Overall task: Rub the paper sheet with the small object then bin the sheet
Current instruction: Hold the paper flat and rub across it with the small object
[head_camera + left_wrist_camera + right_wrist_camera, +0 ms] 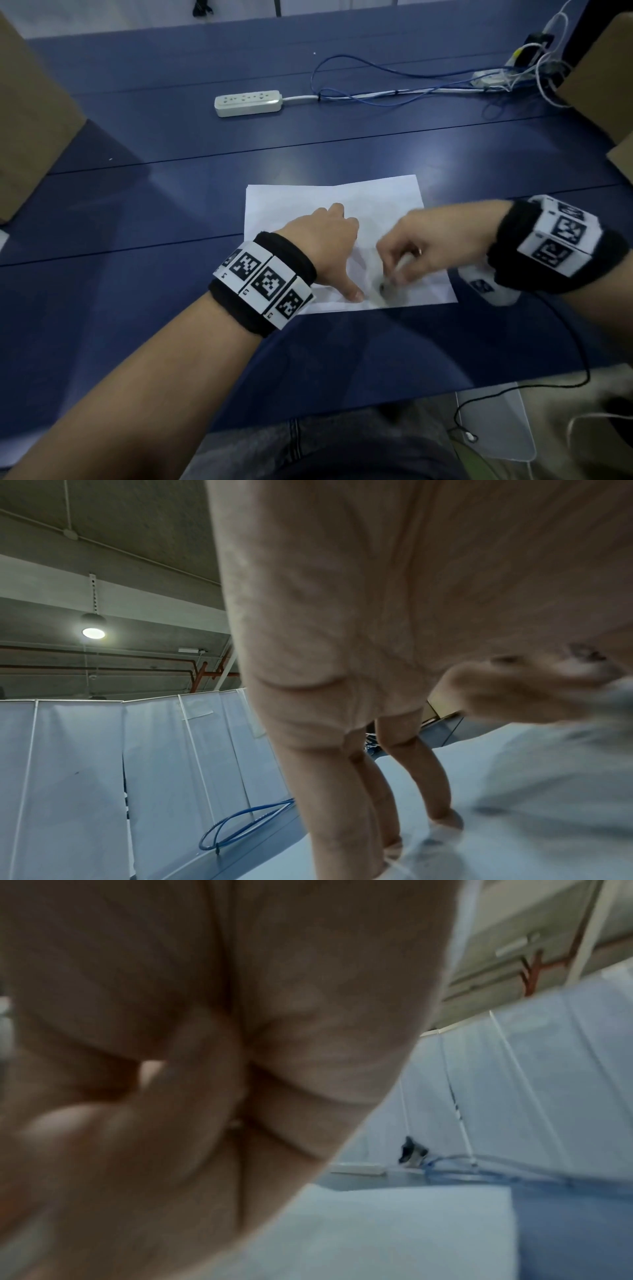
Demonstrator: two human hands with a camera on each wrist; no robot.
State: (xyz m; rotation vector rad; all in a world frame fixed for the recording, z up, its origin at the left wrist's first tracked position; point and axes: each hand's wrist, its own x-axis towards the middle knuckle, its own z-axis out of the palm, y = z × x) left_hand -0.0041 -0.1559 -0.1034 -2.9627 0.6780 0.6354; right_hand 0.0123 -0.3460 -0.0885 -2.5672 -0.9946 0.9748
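Black wristbands [263, 284] bearing white black-patterned marker tiles; ring [418, 251] on right hand [421, 246]

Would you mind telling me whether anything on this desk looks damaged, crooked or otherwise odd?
The paper sheet looks creased and lies slightly askew on the blue table. The left hand presses it flat while the right hand pinches a small object, too blurred to identify. Otherwise nothing stands out.

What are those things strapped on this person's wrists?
Each bare forearm wears a black fabric wristband carrying white blocks printed with black square code patterns. The left band shows a row of them with small labels; the right band holds a boxier white block. A thin black cable trails from the right one. A ring sits on the right hand.
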